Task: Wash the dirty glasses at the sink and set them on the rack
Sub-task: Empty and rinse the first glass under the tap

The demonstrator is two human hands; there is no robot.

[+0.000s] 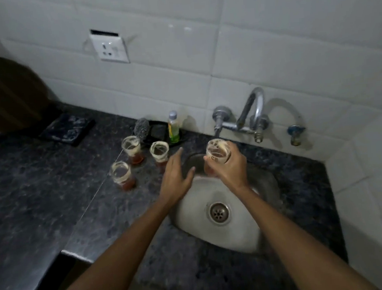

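**A:** Start near and work outward. What have I got?

**B:** Closest in, the steel sink (243,237), its drain bare and dry-looking. Over its far rim my right hand (229,164) grasps one dirty glass (218,153), fingers wrapped round its lower half. My left hand (176,175) is released, fingers spread and holding nothing, hovering at the sink's left edge; it is blurred, so I can't say more of its pose.

**A:** How is the held glass lying?

**B:** Its long axis is close to upright, mouth up and tipped slightly toward me. The tap (249,115) is just beyond it on the wall, with the spout end (217,131) right above the rim. I see no water running.

**A:** And the rest?

**B:** Three more dirty glasses stand upright on the counter (40,184), left of the sink: the nearest glass (122,175), the middle glass (160,155) just beside my left hand, and the far glass (133,151). Each has a brownish residue at the bottom. Behind them sit a scrubber (141,127) and a soap bottle (174,128).

**A:** So which hand does what?

**B:** I judge the right keeps the glass under the spout, since it is already there, while the left, nearer the soap and scrubber, reaches far-left for them. No rack is visible from here.
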